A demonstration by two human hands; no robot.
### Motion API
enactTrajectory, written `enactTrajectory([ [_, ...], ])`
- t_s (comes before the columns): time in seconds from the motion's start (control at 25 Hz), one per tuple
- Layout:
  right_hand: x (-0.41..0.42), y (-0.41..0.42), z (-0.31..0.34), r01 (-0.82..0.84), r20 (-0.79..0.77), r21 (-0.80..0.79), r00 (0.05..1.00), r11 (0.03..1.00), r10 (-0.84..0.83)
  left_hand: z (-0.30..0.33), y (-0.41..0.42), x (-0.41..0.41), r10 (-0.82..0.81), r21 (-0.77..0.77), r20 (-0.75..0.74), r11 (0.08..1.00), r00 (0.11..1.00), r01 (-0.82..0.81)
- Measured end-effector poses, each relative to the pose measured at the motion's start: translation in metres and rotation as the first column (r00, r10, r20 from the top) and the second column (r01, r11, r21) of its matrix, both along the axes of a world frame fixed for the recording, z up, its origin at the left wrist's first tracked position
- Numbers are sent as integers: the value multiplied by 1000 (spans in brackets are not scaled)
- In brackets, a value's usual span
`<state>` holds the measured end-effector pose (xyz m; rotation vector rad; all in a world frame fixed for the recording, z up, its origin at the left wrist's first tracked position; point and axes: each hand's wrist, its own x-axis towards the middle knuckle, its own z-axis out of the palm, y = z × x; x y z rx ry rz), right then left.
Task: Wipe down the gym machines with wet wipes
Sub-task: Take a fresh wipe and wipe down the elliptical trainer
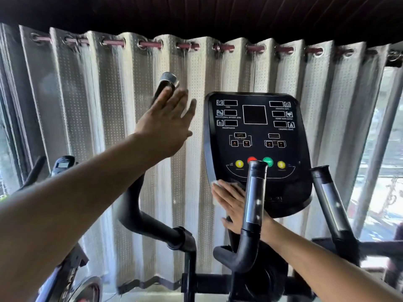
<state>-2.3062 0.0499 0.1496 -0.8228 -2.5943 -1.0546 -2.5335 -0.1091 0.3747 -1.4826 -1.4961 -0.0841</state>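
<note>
Wiping the console's (255,136) lower left corner is the step in hand: the right hand (234,205) lies flat, fingers straight and together, pressing a white wet wipe (216,185) against the panel's bottom edge. Only a sliver of the wipe shows past the fingertips and along the hand's outer side, so how it is folded I cannot tell. An upright black grip (254,199) crosses in front of that wrist.

The left hand (168,118) is spread wide, holding nothing, its fingertips at or just short of the chrome-capped end of the tall moving handle (166,83); blur makes contact hard to judge.

Most of the console face, with its display windows and coloured buttons (260,163), seems yet to be covered. Next calls for sliding the wipe upward and across the panel with light, even pressure over the buttons, then taking it to the grips and handles.
</note>
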Motion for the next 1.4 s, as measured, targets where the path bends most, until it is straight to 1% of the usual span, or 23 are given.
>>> enactTrajectory([
  [0.08,-31,3,25,27,-166,-64,985,998,-37,-5,17,25,-25,-152,7,988,1000,26],
  [0.16,-54,2,39,37,-266,-55,963,998,-51,-17,39,47,-38,-312,90,948,995,65],
  [0.24,-55,-6,16,59,-260,-57,963,997,-72,-36,62,58,-49,-401,198,907,979,126],
  [0.28,-45,-13,-1,119,-223,-68,966,991,-132,-48,74,60,-56,-415,258,895,964,164],
  [0.32,-34,-19,-18,150,-254,-113,951,982,-174,-61,86,61,-73,-414,326,886,943,211],
  [0.36,-18,-22,-31,123,-395,-164,901,979,-180,-74,96,63,-95,-401,391,878,916,262],
  [0.4,1,-28,-38,108,-592,-185,781,977,-198,-86,104,64,-121,-384,438,871,891,307],
  [0.44,24,-31,-52,98,-653,-196,729,976,-205,-98,112,65,-139,-371,469,865,872,338],
  [0.52,62,-22,-53,260,-593,-254,719,931,-363,-114,127,64,-169,-335,522,861,836,383],
  [0.56,79,-13,-47,314,-634,-252,662,916,-401,-117,135,62,-185,-298,552,867,813,399],
  [0.6,94,-7,-38,321,-713,-266,568,909,-410,-119,144,61,-204,-252,580,876,789,412],
  [0.68,105,7,-25,275,-795,-352,416,895,-441,-117,162,59,-242,-152,622,895,744,419],
  [0.76,77,-3,-11,255,-785,-344,450,904,-426,-114,180,57,-281,-79,638,902,717,424],
  [0.84,38,-1,-20,124,-770,-290,559,949,-308,-114,196,57,-308,-23,635,909,708,417],
  [0.88,18,12,-31,83,-751,-312,589,946,-300,-114,201,56,-321,4,638,910,700,414],
  [0.96,-15,77,-75,87,-654,-436,653,896,-382,-117,209,56,-368,61,658,895,657,441],
  [1.0,-23,86,-81,8,-619,-494,700,870,-357,-119,211,56,-396,84,667,882,631,464],
  [1.08,-4,57,-77,17,-640,-491,672,871,-373,-121,212,54,-426,103,669,864,609,493],
  [1.16,24,-5,-32,28,-703,-339,656,940,-274,-123,211,55,-439,118,653,864,617,490],
  [1.24,67,-7,-14,162,-727,-223,630,961,-275,-126,211,57,-435,124,643,871,630,475],
  [1.28,90,4,-4,260,-703,-253,613,932,-362,-127,212,58,-435,131,641,874,632,469],
  [1.36,105,33,11,285,-709,-493,416,822,-569,-127,212,58,-438,141,642,874,629,465],
  [1.4,104,37,16,258,-689,-582,347,771,-636,-128,212,58,-442,145,640,873,629,466],
])
